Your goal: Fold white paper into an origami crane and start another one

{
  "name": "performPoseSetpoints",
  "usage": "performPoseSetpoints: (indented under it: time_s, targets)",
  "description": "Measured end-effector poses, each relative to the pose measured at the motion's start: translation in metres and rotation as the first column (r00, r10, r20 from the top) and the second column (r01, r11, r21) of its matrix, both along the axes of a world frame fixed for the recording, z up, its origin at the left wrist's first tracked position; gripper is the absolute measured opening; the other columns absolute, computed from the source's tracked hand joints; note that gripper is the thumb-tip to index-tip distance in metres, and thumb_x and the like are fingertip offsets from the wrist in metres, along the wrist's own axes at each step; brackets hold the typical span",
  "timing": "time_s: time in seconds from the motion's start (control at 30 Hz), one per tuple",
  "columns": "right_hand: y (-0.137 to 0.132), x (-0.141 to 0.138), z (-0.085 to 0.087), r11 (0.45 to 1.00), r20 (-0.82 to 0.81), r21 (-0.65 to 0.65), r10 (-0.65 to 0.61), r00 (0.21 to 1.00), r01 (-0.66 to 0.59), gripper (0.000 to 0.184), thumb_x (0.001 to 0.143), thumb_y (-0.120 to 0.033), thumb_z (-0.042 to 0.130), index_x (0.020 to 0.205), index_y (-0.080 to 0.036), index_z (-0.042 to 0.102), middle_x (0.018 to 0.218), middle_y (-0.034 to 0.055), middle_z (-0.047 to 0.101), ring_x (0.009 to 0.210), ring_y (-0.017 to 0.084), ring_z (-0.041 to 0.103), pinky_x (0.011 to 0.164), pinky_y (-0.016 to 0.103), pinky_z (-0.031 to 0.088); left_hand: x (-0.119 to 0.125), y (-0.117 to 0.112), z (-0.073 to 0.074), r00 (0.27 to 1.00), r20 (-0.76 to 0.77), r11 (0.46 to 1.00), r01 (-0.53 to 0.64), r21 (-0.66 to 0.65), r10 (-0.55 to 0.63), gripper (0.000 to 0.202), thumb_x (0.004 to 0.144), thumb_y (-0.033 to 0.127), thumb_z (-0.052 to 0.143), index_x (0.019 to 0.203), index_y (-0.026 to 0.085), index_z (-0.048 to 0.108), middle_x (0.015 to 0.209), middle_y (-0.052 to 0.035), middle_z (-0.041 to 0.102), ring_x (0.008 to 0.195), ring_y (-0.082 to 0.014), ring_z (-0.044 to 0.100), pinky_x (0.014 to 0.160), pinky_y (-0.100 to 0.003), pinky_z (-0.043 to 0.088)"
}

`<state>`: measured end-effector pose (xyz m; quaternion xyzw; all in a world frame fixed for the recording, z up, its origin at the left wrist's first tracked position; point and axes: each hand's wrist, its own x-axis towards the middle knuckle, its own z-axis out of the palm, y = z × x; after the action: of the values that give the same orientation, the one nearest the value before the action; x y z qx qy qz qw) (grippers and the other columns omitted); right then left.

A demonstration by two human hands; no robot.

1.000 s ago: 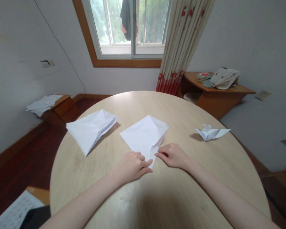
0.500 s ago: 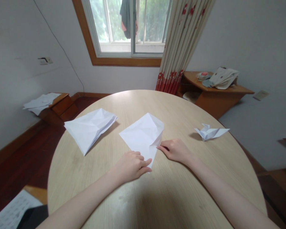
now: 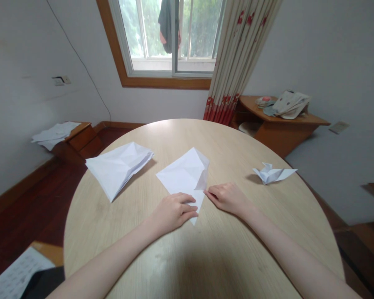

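Observation:
A white sheet of folded paper (image 3: 183, 176) lies in the middle of the round wooden table (image 3: 224, 257). My left hand (image 3: 171, 211) rests on its near corner, fingers lying flat and pressing it down. My right hand (image 3: 227, 197) is at the sheet's right edge, fingertips pinched on the flap that is folded inward. Another creased white sheet (image 3: 118, 168) lies to the left. A small folded paper bird (image 3: 272, 174) sits on the right side of the table.
A wooden side desk (image 3: 280, 122) with a cloth bag stands at the back right, beside a curtain (image 3: 237, 58). A low wooden stand (image 3: 77, 139) with papers is on the floor at the left. A printed sheet (image 3: 15, 278) lies at the bottom left.
My right hand has pushed the sheet's right flap further inward, so the paper looks narrower. My left hand has kept pressing the near corner, its fingers flatter now.

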<state>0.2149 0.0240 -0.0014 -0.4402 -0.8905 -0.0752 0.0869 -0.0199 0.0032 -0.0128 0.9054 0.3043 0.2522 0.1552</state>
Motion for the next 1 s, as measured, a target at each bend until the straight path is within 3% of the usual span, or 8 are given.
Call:
performPoseSetpoints:
  time_s: [0.13, 0.3, 0.43, 0.6, 0.77, 1.0]
  targets:
    - [-0.002, -0.004, 0.0, 0.998, -0.053, -0.052, 0.024, 0.998, -0.026, 0.039, 0.096, -0.027, 0.042, 0.064, -0.016, 0.062, 0.061, 0.0041, 0.067, 0.054, 0.015, 0.059, 0.053, 0.029, 0.022, 0.003, 0.002, -0.001, 0.997, 0.073, 1.0, -0.01, -0.005, 0.01, 0.017, 0.091, 0.021, 0.057, 0.091, 0.022, 0.074, 0.101, -0.0034, 0.07, 0.094, -0.0174, 0.063, 0.085, -0.031, 0.051]
    - [-0.006, -0.007, 0.001, 0.991, -0.084, -0.103, 0.072, 0.994, -0.08, 0.038, 0.095, -0.028, 0.046, 0.062, -0.017, 0.062, 0.059, 0.0029, 0.067, 0.053, 0.013, 0.058, 0.053, 0.028, 0.022, 0.005, 0.002, -0.001, 0.974, 0.193, 0.992, -0.106, -0.075, 0.119, 0.001, 0.08, 0.017, 0.07, 0.081, 0.018, 0.07, 0.098, -0.0065, 0.063, 0.092, -0.0186, 0.06, 0.081, -0.031, 0.051]
    - [-0.007, -0.005, 0.001, 0.99, -0.105, -0.114, 0.074, 0.992, -0.086, 0.04, 0.095, -0.029, 0.045, 0.061, -0.017, 0.062, 0.058, 0.0027, 0.066, 0.052, 0.013, 0.057, 0.053, 0.027, 0.023, 0.005, 0.003, 0.0, 0.961, 0.219, 0.982, -0.146, -0.12, 0.169, 0.014, 0.074, 0.015, 0.076, 0.083, 0.017, 0.065, 0.103, -0.0069, 0.059, 0.1, -0.0207, 0.056, 0.089, -0.036, 0.049]
    - [-0.001, 0.003, -0.002, 0.995, -0.116, -0.068, 0.069, 0.991, -0.077, 0.045, 0.099, -0.032, 0.038, 0.066, -0.017, 0.064, 0.062, 0.0042, 0.068, 0.055, 0.014, 0.06, 0.053, 0.027, 0.025, 0.004, 0.005, -0.001, 0.976, 0.159, 0.98, -0.127, -0.155, 0.151, 0.032, 0.076, 0.017, 0.074, 0.106, 0.019, 0.064, 0.109, -0.0076, 0.06, 0.104, -0.0224, 0.055, 0.092, -0.039, 0.048]
    - [0.004, 0.009, -0.005, 0.998, -0.102, 0.02, 0.061, 0.993, -0.059, 0.048, 0.099, -0.035, 0.036, 0.063, -0.017, 0.061, 0.059, 0.0054, 0.066, 0.054, 0.015, 0.059, 0.053, 0.028, 0.027, 0.003, 0.007, -0.005, 0.985, 0.125, 0.988, -0.102, -0.117, 0.117, 0.03, 0.08, 0.018, 0.071, 0.109, 0.022, 0.068, 0.125, -0.0097, 0.058, 0.116, -0.0269, 0.051, 0.099, -0.046, 0.045]
    - [0.004, 0.006, -0.006, 0.996, -0.356, -0.07, -0.083, 0.931, 0.061, 0.021, 0.094, -0.033, 0.047, 0.098, -0.017, 0.06, 0.088, 0.0086, 0.069, 0.079, 0.021, 0.065, 0.065, 0.03, 0.046, 0.003, 0.007, -0.007, 0.985, 0.109, 0.985, -0.12, -0.125, 0.134, 0.031, 0.08, 0.02, 0.072, 0.111, 0.021, 0.068, 0.128, -0.0109, 0.057, 0.118, -0.0274, 0.051, 0.101, -0.047, 0.044]
